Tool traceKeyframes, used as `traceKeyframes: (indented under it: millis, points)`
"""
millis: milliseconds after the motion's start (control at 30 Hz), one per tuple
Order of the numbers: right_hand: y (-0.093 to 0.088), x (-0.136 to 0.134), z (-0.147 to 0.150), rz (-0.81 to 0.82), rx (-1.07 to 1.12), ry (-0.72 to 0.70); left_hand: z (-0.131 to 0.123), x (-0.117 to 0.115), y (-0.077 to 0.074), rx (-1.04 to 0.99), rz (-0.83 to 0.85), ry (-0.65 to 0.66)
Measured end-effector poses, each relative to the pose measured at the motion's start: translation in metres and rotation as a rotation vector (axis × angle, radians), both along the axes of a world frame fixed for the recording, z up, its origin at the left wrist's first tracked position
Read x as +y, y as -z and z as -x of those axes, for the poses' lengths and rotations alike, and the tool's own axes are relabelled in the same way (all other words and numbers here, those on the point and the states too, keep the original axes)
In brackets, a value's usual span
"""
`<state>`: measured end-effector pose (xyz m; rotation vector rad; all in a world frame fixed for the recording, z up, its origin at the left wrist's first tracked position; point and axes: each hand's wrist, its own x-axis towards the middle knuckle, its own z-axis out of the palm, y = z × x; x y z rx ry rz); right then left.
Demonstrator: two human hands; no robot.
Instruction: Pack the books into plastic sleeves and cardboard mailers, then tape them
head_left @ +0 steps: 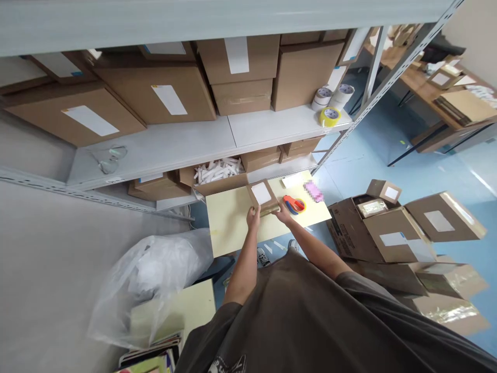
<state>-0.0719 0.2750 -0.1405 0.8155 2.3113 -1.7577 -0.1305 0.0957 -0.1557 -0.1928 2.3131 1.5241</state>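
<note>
A small cardboard box with a white label on top is held at its near edge between my two hands. My left hand grips the left corner, thumb up on the box. At the right corner, my right hand has its fingers closed on the same box; some fingers are hidden. The box is over a pale yellow table. Just right of my right hand lies a red and blue tape dispenser with yellow tape. Beyond it are a pink item, blurred out, and a white slip.
Ahead stands a grey metal shelf with labelled cartons, tape rolls and glasses. Below sits an open box of white pieces. Open cartons crowd the floor at right. At left is a clear plastic bag.
</note>
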Motion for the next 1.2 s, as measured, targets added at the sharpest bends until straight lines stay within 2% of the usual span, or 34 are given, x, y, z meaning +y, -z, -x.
traceKeyframes:
  millis: [67, 167, 233, 367, 467, 533, 600, 700, 800, 900, 1000, 1100, 1200]
  points:
    - [0.019, 0.001, -0.007, 0.005, -0.184, -0.087, -0.002, 0.002, 0.007, -0.089, 0.134, 0.068]
    - [0.039, 0.002, -0.016, 0.003, -0.233, -0.137, -0.006, 0.006, 0.013, -0.138, 0.258, 0.110]
    - [0.045, 0.004, -0.019, -0.030, -0.251, -0.138, -0.010, 0.008, 0.014, -0.138, 0.278, 0.118]
    - [0.039, 0.025, -0.018, -0.164, -0.210, -0.212, -0.015, 0.010, 0.012, -0.085, 0.311, 0.091]
    - [0.026, 0.058, -0.010, -0.318, -0.038, -0.190, -0.012, 0.019, 0.007, 0.133, 0.327, -0.020]
    - [0.017, 0.088, -0.001, -0.396, 0.029, -0.139, -0.002, 0.037, 0.001, 0.271, 0.283, -0.038]
    - [0.009, 0.119, 0.011, -0.447, 0.059, -0.093, 0.014, 0.066, -0.008, 0.324, 0.202, 0.029]
    - [0.005, 0.164, 0.030, -0.474, 0.068, -0.079, 0.044, 0.120, -0.019, 0.288, 0.118, 0.174]
    - [0.013, 0.200, 0.051, -0.476, 0.019, -0.107, 0.075, 0.170, -0.020, 0.194, 0.160, 0.248]
    - [0.031, 0.223, 0.074, -0.478, -0.074, -0.177, 0.103, 0.208, -0.006, 0.092, 0.241, 0.291]
    - [0.053, 0.233, 0.097, -0.480, -0.185, -0.305, 0.126, 0.233, 0.019, -0.010, 0.318, 0.293]
    - [0.072, 0.233, 0.111, -0.508, -0.265, -0.428, 0.138, 0.250, 0.045, -0.102, 0.405, 0.255]
    - [0.085, 0.225, 0.112, -0.567, -0.274, -0.545, 0.141, 0.261, 0.063, -0.136, 0.429, 0.206]
